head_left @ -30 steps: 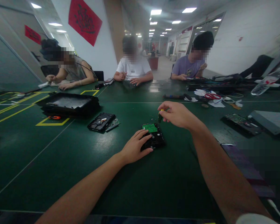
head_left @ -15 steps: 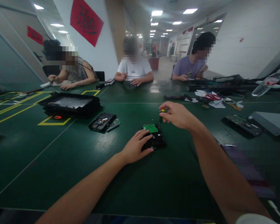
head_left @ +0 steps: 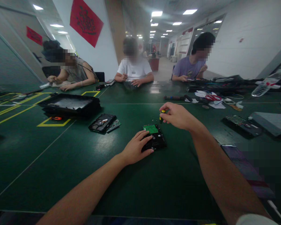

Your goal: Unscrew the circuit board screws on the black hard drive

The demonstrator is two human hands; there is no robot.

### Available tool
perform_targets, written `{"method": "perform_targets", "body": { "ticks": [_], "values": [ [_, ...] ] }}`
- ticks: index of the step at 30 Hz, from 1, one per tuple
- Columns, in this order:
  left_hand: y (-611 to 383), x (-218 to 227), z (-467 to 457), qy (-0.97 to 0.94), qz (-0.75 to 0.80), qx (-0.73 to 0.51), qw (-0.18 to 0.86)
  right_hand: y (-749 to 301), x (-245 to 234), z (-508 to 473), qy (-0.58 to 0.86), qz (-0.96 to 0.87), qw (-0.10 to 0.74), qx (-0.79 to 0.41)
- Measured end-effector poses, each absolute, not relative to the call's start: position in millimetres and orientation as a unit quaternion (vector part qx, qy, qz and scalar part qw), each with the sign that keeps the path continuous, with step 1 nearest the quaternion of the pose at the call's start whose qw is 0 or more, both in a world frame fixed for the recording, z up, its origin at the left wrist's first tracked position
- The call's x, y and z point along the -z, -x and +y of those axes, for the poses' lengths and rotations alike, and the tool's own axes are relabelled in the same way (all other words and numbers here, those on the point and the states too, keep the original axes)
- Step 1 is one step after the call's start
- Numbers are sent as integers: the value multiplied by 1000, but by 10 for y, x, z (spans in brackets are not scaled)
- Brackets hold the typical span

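A black hard drive (head_left: 159,139) with a green circuit board (head_left: 150,128) on top lies on the green table in front of me. My left hand (head_left: 138,145) holds it at its left side, fingers across the top and thumb along the near edge. Above the drive's far right corner, my right hand (head_left: 173,115) pinches a small screwdriver (head_left: 160,118) with a black and yellow handle, held roughly upright. I cannot make out whether its tip touches the drive. Tiny bits that look like screws (head_left: 154,120) lie just beyond the drive.
Another drive (head_left: 102,122) with a loose circuit board (head_left: 114,125) is to the left, near a black tray (head_left: 70,104). At right lie a drive (head_left: 242,125), a grey box (head_left: 273,123), red-handled scissors (head_left: 213,97) and a bottle (head_left: 263,86). Three people sit across the table.
The screwdriver's handle has turned a little in my right fingers, showing more yellow. My left hand and the hard drive stay where they were.
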State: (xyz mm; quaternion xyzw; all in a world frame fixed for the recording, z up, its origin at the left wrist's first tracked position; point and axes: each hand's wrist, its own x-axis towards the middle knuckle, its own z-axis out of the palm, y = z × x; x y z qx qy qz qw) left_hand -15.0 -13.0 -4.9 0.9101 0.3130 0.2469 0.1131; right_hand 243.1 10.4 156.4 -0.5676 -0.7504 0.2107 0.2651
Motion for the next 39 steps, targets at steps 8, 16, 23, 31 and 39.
{"method": "perform_targets", "body": {
  "ticks": [8,16,23,31,39],
  "values": [
    [157,57,-132,-913,316,-236,107,-2442,-1536,135,522,-785,268,-198],
    [163,100,-106,-911,308,-249,111,-2491,-1504,161,535,-774,280,-191],
    [163,77,-125,-908,312,-252,118,-2450,-1536,142,563,-765,258,-178],
    [159,82,-116,-911,314,-241,113,-2344,-1530,117,574,-760,246,-182],
    [156,68,-122,-911,313,-245,109,-2349,-1497,165,553,-716,273,-326]
  ]
}}
